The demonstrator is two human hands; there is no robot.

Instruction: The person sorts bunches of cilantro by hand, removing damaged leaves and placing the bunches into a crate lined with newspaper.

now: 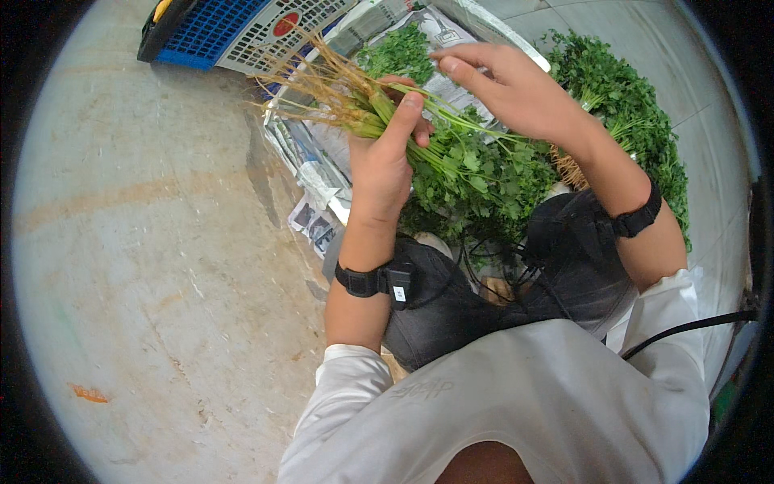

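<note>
My left hand (387, 151) grips a bunch of coriander (444, 158) around its lower stems, thumb on top. Its long brown roots (320, 81) point up and left, while the leafy ends hang down to the right over my knees. A few thin stems stick out apart from the bunch. Above these stems, my right hand (502, 88) is bent loosely, and I see nothing held in it. Its thumb and index fingertips look close together from this angle. Beneath both hands is a white box (502, 27) lined with newspaper, with a small heap of coriander (399, 53) inside.
More coriander bunches (635, 91) lie on the tiled floor to the right. A blue and white plastic crate (224, 30) stands at the upper left, beside the box. Black cables (496, 266) run between my knees. An orange scrap (89, 393) lies on the floor at left.
</note>
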